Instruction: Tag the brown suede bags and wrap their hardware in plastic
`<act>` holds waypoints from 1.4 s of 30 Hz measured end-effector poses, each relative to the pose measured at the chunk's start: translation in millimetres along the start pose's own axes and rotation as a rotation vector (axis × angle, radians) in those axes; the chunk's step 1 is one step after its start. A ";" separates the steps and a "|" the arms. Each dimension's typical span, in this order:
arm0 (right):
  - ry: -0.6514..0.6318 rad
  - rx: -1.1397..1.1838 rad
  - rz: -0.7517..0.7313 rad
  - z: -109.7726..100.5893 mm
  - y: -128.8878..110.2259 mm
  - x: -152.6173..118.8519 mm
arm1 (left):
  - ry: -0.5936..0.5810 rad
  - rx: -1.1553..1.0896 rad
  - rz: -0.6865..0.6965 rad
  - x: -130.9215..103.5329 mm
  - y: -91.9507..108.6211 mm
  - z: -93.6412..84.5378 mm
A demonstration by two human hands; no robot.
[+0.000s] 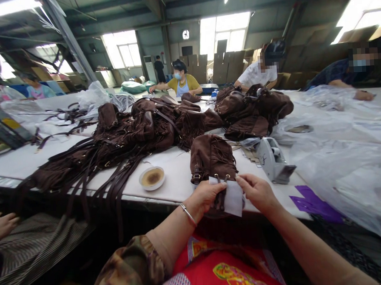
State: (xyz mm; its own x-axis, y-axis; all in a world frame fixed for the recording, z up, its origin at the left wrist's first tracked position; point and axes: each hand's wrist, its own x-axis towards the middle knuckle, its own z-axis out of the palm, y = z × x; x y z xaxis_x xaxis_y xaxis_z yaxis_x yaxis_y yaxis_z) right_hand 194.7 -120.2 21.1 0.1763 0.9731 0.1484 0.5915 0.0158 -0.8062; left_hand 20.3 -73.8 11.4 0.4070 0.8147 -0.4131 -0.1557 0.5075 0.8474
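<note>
A small dark brown fringed bag (210, 154) stands at the table's front edge, with a buckle on its left side and brass-coloured eyelets on its front. Across its lower front lies a thin white sheet (234, 202), around the dangling drawstring. My left hand (203, 196), with a bangle on the wrist, is closed at the bag's front, its thumb pressed over the drawstring and the sheet's left part. Thumb and forefinger of my right hand (258, 192) pinch the upper right edge of the sheet. The fingers behind the bag are hidden.
A big heap of brown bags (145, 128) with trailing straps covers the table's middle. Nearby are a white bowl (152, 178) of brownish stuff, a tape dispenser (274, 159), a purple piece (315, 204) and clear plastic bags (345, 168). Co-workers sit across; another person's hand (1, 227) is at left.
</note>
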 end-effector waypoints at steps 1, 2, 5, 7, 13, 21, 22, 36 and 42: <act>0.034 -0.047 -0.080 -5.5 -0.6 7.0 | -0.002 0.009 -0.009 -0.1 1.2 -0.7; 0.035 -0.108 -0.177 -9.9 -1.8 14.2 | 0.002 0.022 -0.019 -0.2 2.4 -1.1; -0.151 -0.335 -0.438 -14.1 -7.1 33.0 | 0.016 0.036 -0.040 0.4 5.6 -1.1; -0.299 -0.480 -0.534 -10.6 -9.8 40.3 | 0.007 0.010 -0.056 0.5 7.6 -0.4; -0.253 -0.714 -0.584 5.6 -7.0 43.2 | 0.003 -0.032 -0.121 -0.7 9.4 0.4; -0.051 -0.437 -0.437 2.0 -1.2 36.9 | 0.001 -0.033 -0.115 -1.4 7.0 -1.1; 0.023 -0.365 -0.337 -1.0 -0.3 31.2 | 0.003 -0.037 -0.109 -1.9 6.7 -1.7; -0.220 0.738 0.478 35.9 -16.5 -24.3 | 0.066 0.056 0.003 -5.1 -1.8 1.8; -0.193 0.661 0.446 38.7 -10.4 -16.8 | -0.087 -0.196 -0.083 -21.4 11.4 -4.0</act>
State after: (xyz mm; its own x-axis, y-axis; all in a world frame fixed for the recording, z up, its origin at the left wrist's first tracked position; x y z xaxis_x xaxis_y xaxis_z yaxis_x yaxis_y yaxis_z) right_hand 155.1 -127.7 4.8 0.1113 0.9413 -0.3187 -0.0986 -0.3086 -0.9461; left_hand 6.3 -84.4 28.5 0.5007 0.7449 -0.4410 -0.2866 0.6234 0.7275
